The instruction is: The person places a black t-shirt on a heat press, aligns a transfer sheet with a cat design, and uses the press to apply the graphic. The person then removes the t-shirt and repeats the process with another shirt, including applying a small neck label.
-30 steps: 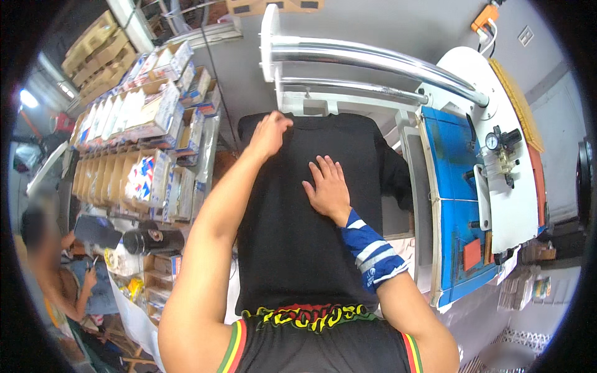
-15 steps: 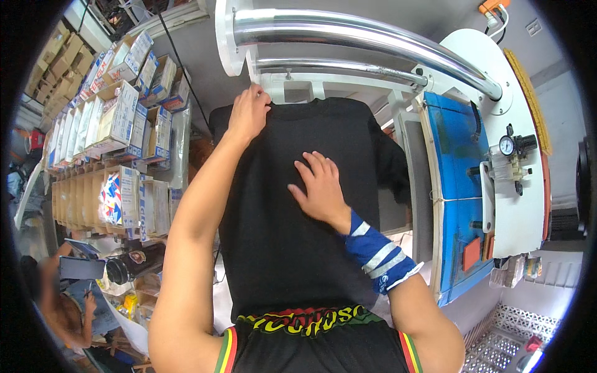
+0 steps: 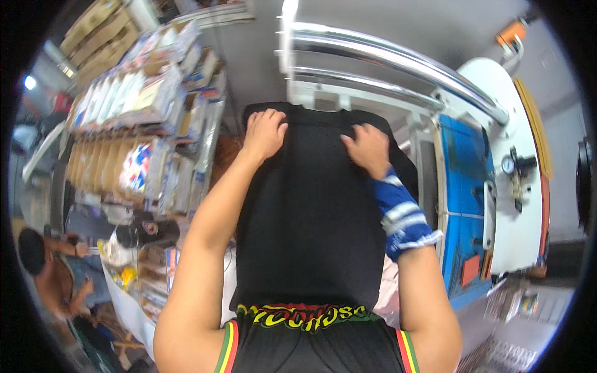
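A plain black shirt (image 3: 311,211) lies spread in front of me, collar end away from me, over a support that it mostly hides. My left hand (image 3: 266,133) is at the shirt's far left shoulder, fingers bent and closed on the cloth. Across the collar, near the far right shoulder, my right hand (image 3: 368,149) has its fingers curled into the cloth, thumb toward the middle. A blue wrap with pale bands (image 3: 404,214) covers my right wrist. The fingertips of both hands are partly hidden and slightly blurred.
Beyond the collar run shiny metal bars (image 3: 373,53) on a white frame. To the right stands a blue panel (image 3: 463,199) beside a white machine plate with a pressure gauge (image 3: 508,165). Cardboard boxes (image 3: 134,99) fill shelves at left; another person (image 3: 59,273) sits lower left.
My right hand has moved from lying flat mid-shirt to the far right shoulder, its fingers now curled. My left hand has shifted from the frame's edge onto the shirt's left shoulder. The view has turned.
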A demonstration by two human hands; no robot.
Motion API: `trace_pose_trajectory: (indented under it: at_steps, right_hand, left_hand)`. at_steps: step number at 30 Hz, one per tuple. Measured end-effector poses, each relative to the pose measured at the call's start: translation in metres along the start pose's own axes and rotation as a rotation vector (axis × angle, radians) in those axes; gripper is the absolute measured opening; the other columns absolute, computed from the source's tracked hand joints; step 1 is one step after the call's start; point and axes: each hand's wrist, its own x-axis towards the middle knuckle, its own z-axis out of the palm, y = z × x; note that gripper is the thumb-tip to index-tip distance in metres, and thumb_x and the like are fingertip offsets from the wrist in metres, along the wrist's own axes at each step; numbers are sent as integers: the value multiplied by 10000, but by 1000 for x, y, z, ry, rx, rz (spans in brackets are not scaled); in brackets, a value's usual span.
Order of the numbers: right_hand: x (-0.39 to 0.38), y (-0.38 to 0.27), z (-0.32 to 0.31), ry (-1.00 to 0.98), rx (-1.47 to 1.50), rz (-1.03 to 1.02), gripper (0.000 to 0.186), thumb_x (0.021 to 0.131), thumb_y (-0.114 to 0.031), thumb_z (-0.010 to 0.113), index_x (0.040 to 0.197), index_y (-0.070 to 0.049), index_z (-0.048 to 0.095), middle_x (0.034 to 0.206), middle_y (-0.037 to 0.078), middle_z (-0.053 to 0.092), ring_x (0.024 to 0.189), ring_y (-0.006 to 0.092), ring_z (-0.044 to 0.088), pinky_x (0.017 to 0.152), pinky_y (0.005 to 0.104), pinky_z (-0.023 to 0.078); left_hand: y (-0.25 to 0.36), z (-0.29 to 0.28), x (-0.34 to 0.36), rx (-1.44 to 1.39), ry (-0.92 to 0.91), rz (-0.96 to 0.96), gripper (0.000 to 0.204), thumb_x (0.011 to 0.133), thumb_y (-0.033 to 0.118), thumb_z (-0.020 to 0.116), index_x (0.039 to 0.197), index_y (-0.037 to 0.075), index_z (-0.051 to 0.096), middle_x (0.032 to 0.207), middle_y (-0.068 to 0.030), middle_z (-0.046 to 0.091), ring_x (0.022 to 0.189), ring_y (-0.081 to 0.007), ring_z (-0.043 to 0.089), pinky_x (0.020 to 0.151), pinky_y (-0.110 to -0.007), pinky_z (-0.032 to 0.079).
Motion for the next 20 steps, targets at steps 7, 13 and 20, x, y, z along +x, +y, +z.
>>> trace_pose_trajectory:
  at_steps: [7, 13, 20]
  right_hand:
    - [-219, 65, -14, 157, 275, 78, 394, 992, -201, 676, 1290, 54, 640, 1341, 255, 626, 1254, 393, 581, 1132, 472, 416]
    - [-334, 52, -11, 122, 391, 590, 350, 1041, -224, 631, 1238, 62, 670, 1210, 223, 699, 1154, 358, 645, 1045, 393, 479]
    - [-207, 120, -145, 727, 45, -443, 258, 1046, -192, 609, 1116, 46, 682, 1205, 215, 699, 1061, 320, 680, 1017, 422, 518]
  left_hand:
    - [40, -119, -275, -214, 220, -486, 154, 915, 99, 642, 1031, 3, 671, 1057, -174, 662, 1033, -371, 638, 930, -450, 512]
    - [128, -144, -482, -133, 214, -1024, 203, 897, 106, 654, 1087, 39, 678, 1119, -166, 660, 1123, -368, 628, 988, -443, 498]
    - [89, -262, -576, 520, 146, -1592, 697, 781, 157, 730, 1439, 104, 507, 1506, -216, 469, 1428, -418, 409, 1198, -560, 285]
